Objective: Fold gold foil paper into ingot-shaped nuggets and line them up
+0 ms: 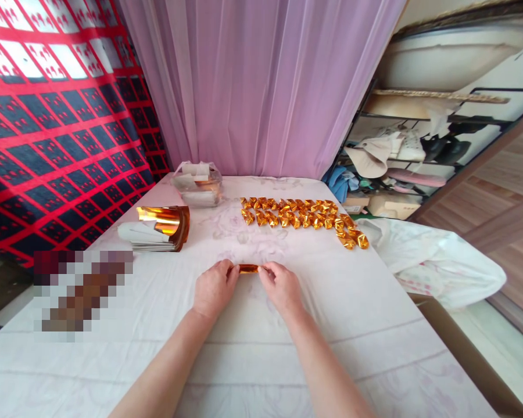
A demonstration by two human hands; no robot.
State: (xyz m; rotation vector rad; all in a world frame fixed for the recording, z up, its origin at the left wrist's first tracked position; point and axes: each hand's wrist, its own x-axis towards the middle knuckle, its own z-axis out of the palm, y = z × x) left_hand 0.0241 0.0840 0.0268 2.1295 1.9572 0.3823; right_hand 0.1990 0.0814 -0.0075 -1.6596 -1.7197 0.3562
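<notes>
Both hands pinch one small gold foil strip low on the white tablecloth: left hand closed on its 9 o'clock end, right hand on its 3 o'clock end. Folded gold pieces lie in rows at 1 o'clock, a gold foil stack at 10 o'clock.

Left hand: palm down, knuckles up, fingers curled forward, fingertips pinched together at its inner side.
Right hand: palm down, mirroring the left, thumb and forefinger pinched toward the left hand.
Gap between hands: narrow, fingertips near each other but not touching.
Left forearm: bare, rising from the lower edge, angled inward to the right.
Right forearm: bare, rising from the lower edge, angled inward to the left.
Wrists: both straight, held low.
</notes>
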